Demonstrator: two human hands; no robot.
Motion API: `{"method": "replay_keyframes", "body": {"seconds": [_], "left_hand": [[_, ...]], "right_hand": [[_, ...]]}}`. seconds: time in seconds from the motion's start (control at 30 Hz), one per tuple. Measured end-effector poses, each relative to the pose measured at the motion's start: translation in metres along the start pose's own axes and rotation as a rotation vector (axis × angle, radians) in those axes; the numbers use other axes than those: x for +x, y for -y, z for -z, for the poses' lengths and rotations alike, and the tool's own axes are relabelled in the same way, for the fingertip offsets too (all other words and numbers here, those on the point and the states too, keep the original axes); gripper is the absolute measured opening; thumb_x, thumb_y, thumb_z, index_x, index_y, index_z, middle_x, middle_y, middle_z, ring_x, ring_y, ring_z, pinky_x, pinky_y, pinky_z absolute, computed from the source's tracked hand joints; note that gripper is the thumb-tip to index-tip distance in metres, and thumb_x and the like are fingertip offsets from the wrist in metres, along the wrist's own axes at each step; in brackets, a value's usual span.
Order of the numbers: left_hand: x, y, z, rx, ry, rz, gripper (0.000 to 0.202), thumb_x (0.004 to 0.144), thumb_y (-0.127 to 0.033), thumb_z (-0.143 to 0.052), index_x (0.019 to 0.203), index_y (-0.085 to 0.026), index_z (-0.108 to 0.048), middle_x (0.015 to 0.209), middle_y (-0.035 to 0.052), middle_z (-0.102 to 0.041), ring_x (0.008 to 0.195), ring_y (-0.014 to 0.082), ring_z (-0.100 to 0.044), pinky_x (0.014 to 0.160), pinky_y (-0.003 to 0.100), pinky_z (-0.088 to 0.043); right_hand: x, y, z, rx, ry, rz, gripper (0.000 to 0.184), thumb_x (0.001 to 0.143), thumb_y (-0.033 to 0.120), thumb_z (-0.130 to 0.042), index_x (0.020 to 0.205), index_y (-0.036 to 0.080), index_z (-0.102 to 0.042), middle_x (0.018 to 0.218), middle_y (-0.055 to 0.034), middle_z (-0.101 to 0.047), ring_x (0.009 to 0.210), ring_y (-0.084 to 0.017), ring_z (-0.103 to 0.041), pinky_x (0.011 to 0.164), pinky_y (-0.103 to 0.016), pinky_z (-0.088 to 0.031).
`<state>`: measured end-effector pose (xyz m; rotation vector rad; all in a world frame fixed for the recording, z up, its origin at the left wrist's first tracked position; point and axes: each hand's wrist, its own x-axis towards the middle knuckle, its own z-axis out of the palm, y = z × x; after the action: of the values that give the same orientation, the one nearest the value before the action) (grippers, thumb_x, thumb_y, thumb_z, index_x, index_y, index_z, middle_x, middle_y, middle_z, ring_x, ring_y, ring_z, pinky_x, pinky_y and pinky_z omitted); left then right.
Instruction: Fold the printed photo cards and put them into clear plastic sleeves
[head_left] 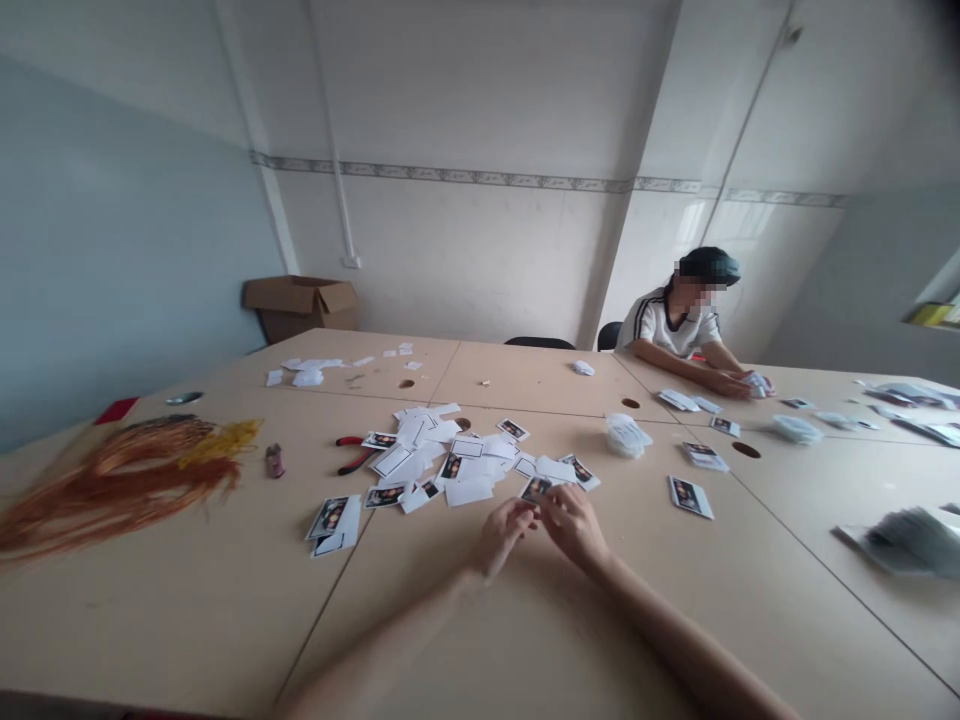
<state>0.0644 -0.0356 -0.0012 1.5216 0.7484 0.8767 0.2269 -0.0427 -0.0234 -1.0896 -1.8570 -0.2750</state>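
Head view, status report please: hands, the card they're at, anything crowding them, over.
Left hand and right hand close together at a printed card; grip unclear. Loose card pile just beyond. Red-handled pliers at the pile's left edge.

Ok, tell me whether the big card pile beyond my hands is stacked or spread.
Spread: the card pile lies loose, overlapping at different angles, with dark pictures showing on some faces and white on others.

Dim, cool light, probably from the window (pixel 947 282) at your right, whitish glare across the surface (pixel 795 490) there, reflections on the far wall (pixel 480 260), your fingers (pixel 564 508) softly blurred, edges stretched, upper right corner darkened
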Motion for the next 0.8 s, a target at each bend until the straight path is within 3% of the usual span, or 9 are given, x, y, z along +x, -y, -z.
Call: {"method": "replay_keyframes", "body": {"seconds": [0.13, 0.33, 0.57, 0.8], "left_hand": [[0.007, 0.008, -0.001, -0.013, -0.140, 0.010, 0.034, 0.074, -0.044, -0.050, 0.085, -0.013, -0.056, 0.076, 0.0032, -0.059, 0.070, 0.0149, -0.054, 0.065, 0.024, -0.040], [0.014, 0.012, 0.000, -0.023, -0.128, 0.000, 0.029, 0.067, -0.038, -0.060, 0.079, -0.013, -0.058, 0.071, 0.0020, -0.060, 0.069, 0.0150, -0.054, 0.065, 0.023, -0.040], [0.017, 0.016, 0.000, -0.047, -0.154, -0.035, 0.031, 0.063, -0.038, -0.063, 0.078, -0.012, -0.061, 0.075, 0.0050, -0.063, 0.072, 0.0179, -0.055, 0.063, 0.024, -0.042], [0.018, 0.019, 0.000, -0.045, -0.171, -0.043, 0.029, 0.062, -0.039, -0.064, 0.070, -0.011, -0.059, 0.064, 0.0017, -0.059, 0.063, 0.0137, -0.052, 0.058, 0.022, -0.040]], "right_hand": [[-0.006, 0.009, -0.009, -0.068, 0.081, 0.132, 0.037, 0.078, 0.010, -0.044, 0.110, 0.024, -0.052, 0.072, -0.0045, -0.054, 0.064, -0.015, -0.047, 0.057, -0.028, -0.042], [-0.008, 0.001, -0.002, -0.119, 0.032, 0.200, 0.026, 0.076, 0.008, -0.048, 0.096, 0.022, -0.058, 0.072, -0.0028, -0.054, 0.064, -0.012, -0.047, 0.058, -0.026, -0.040], [-0.008, 0.002, -0.004, 0.018, 0.088, 0.085, 0.030, 0.076, 0.021, -0.054, 0.105, 0.020, -0.055, 0.087, -0.0066, -0.055, 0.077, -0.014, -0.051, 0.069, -0.029, -0.043], [-0.009, -0.002, -0.007, 0.019, 0.031, 0.030, 0.019, 0.076, 0.019, -0.054, 0.094, 0.020, -0.059, 0.083, -0.0046, -0.058, 0.077, -0.014, -0.054, 0.070, -0.029, -0.043]]}}
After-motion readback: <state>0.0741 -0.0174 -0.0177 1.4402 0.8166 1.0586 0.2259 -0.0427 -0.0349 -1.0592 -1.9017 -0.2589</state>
